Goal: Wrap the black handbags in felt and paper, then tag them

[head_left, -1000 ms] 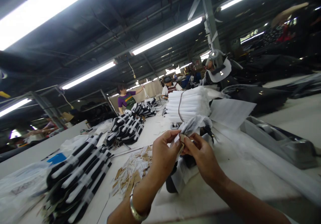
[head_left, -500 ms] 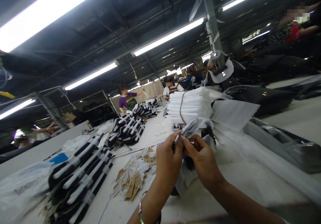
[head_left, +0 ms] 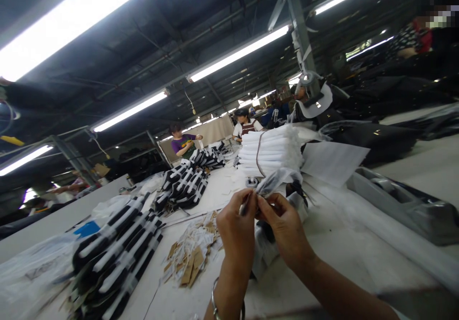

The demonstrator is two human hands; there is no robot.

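My left hand (head_left: 238, 217) and my right hand (head_left: 285, 222) meet over the white table (head_left: 322, 281), fingertips pinched together. What they pinch is too small to make out. Right behind the fingers a clear plastic wrap (head_left: 276, 179) covers a dark item, partly hidden by my hands. To the left of my left hand lies a heap of brown and white paper tags with strings (head_left: 193, 258). A bracelet circles my left wrist.
Black bundles with white wrapping (head_left: 118, 258) stand at the left, with more (head_left: 182, 181) behind. A tied white stack (head_left: 270, 150) lies ahead. A grey tape dispenser (head_left: 401, 205) sits at the right. Two people (head_left: 184, 145) (head_left: 247, 126) are across the table.
My left hand has shifted slightly left, its fingers still pinched against the right ones. The person in purple across the table has drawn an outstretched arm inward.
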